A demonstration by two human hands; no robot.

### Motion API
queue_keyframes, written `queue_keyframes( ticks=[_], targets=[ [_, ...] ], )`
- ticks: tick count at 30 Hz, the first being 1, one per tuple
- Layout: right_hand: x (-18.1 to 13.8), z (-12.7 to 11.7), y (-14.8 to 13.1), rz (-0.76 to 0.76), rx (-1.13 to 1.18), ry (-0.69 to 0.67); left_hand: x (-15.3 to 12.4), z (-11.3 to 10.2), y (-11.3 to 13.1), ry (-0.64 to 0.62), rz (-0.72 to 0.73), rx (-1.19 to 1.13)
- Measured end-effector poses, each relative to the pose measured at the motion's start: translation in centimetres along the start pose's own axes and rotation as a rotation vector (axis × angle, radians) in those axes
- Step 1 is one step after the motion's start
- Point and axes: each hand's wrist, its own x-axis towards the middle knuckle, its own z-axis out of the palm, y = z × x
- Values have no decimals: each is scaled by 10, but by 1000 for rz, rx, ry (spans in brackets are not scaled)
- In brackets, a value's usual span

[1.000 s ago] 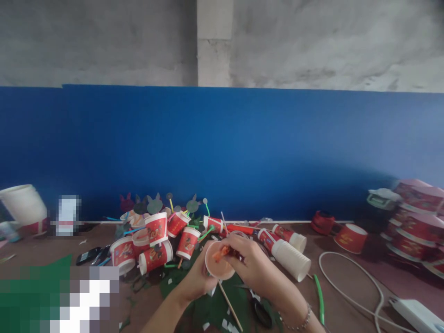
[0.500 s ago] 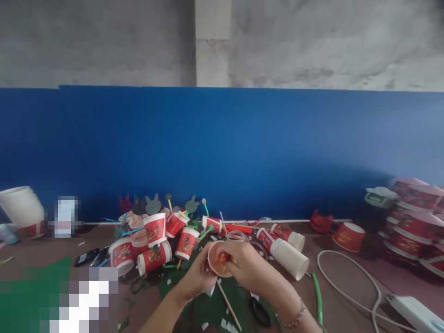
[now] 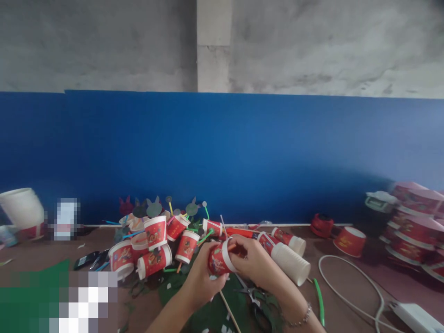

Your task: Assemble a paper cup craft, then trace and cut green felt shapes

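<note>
My left hand [image 3: 200, 277] is wrapped round a red printed paper cup [image 3: 218, 259], which lies tilted with its white-rimmed mouth towards the right. At that mouth is my right hand [image 3: 248, 254], fingers closed and partly inside the cup; an orange bit shows by the fingertips, too hidden to name. A thin wooden stick [image 3: 229, 311] slants down from below the cup. Scissors [image 3: 255, 303] with black handles lie under my right forearm. Green sheet material [image 3: 194, 310] with white paper scraps spreads beneath my hands.
Several red paper cups [image 3: 155, 232] with straws and animal-head cutouts pile up at the left. Right of my hands lie a stack of nested cups [image 3: 291, 262], a green straw [image 3: 318, 300] and a white cable [image 3: 347, 282]. More red tubs [image 3: 416, 226] stand far right, before a blue wall panel [image 3: 222, 157].
The cup has turned from showing its open inside to showing its printed side, mouth now to the right. My right hand has shifted slightly rightward, and the scissors show more.
</note>
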Motion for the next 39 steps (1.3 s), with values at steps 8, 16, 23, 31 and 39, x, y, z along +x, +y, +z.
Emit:
queue_keyframes(
  ticks=[8,16,23,31,39],
  targets=[
    [-1,3,-7,23,-17,97,0,-2,1,-32,-7,-32],
    [1,14,-10,37,43,211,1,-1,17,-76,-148,-178],
    [-1,12,-9,21,-45,216,1,0,18,-90,-140,-226],
    [-6,3,-10,-56,-346,148,-3,4,9,-134,-162,-328],
    [-9,-2,-12,-97,-452,65,-3,1,13,-190,-61,-144]
  ],
)
